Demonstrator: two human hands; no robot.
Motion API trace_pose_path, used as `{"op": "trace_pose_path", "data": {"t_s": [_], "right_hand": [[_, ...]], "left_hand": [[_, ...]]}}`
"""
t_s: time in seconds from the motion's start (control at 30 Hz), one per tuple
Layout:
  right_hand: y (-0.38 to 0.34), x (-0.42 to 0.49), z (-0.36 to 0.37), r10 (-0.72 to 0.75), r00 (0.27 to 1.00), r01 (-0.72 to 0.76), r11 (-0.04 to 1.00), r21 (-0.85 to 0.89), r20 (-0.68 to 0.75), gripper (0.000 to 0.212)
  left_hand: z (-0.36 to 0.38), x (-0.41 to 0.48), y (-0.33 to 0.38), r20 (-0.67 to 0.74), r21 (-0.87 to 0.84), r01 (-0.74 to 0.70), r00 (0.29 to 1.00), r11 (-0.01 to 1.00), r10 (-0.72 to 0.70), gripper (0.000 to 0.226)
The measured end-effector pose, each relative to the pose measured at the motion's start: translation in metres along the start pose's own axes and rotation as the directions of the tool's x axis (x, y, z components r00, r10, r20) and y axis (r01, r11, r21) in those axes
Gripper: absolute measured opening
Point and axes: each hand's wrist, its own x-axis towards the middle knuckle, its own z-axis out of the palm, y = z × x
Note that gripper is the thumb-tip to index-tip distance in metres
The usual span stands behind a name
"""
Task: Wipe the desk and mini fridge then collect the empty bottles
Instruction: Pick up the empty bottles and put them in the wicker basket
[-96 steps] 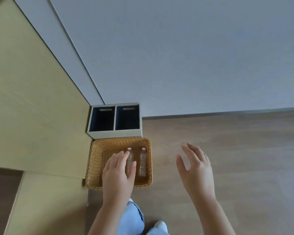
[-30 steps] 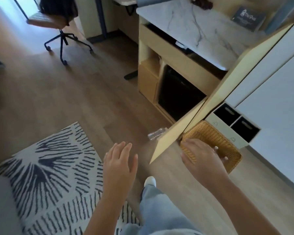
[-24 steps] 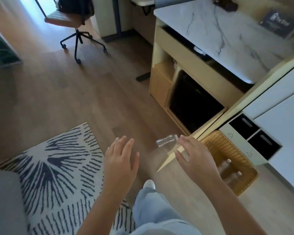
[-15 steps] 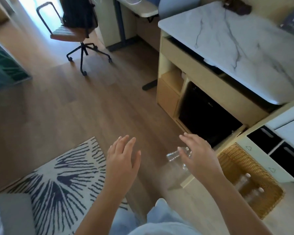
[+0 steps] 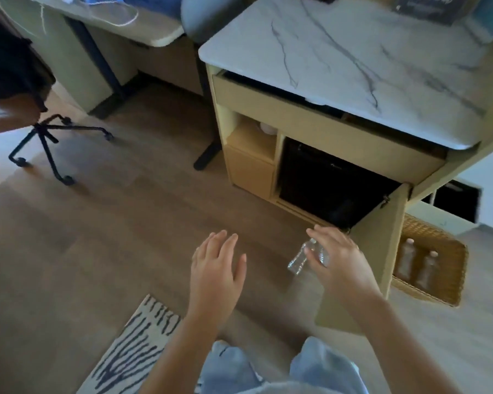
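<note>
Slanting from near-left to far-right, a small clear plastic bottle (image 5: 296,264) lies low by the brown wood-plank floor (image 5: 125,237), just ahead of the person's blue-jeaned knees (image 5: 231,368) and to the right of the white rug with black streaks (image 5: 131,345). Blur hides which end carries the cap, and whether it rests on the boards.

Its far end disappears under the right hand (image 5: 339,265), whose fingers are spread and almost straight, with the thumb lying across the bottle. The hand is not clasped round it, and actual contact cannot be made out. The left hand (image 5: 215,275) hovers beside it, palm down, fingers straight and relaxed, holding nothing.

Just right of the right hand stands the open pale wooden cabinet door (image 5: 379,260). Beyond that door a woven wicker basket (image 5: 457,277) sits on the floor, and in it two clear bottles (image 5: 426,270) lie side by side, white caps pointing away. Behind the basket is a white two-compartment bin (image 5: 427,216) with dark openings.

Farther off, the black mini fridge (image 5: 325,189) fills the open cabinet under a white marble-patterned top (image 5: 353,61). A brown-seated swivel chair (image 5: 40,137) and a beige desk (image 5: 154,29) stand at the far left.
</note>
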Motion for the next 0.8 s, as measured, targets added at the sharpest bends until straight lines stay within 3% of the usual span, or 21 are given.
{"op": "trace_pose_path", "data": {"t_s": [0.17,0.37,0.8], "right_hand": [[-0.010,0.009,0.016,0.163,0.978,-0.159,0.987,0.034,-0.129,0.035],[0.024,0.024,0.014,0.269,0.940,-0.264,0.963,0.054,-0.212,0.033],[0.128,0.085,0.068,0.395,0.867,-0.382,0.918,0.105,-0.304,0.037]], "left_hand": [[0.011,0.054,-0.016,0.051,-0.067,-0.142,0.988,0.988,0.146,0.037],[0.051,0.092,0.013,0.096,-0.134,-0.237,0.963,0.962,0.251,0.041],[0.177,0.145,0.034,0.196,-0.182,-0.288,0.926,0.940,0.321,0.039]]}}
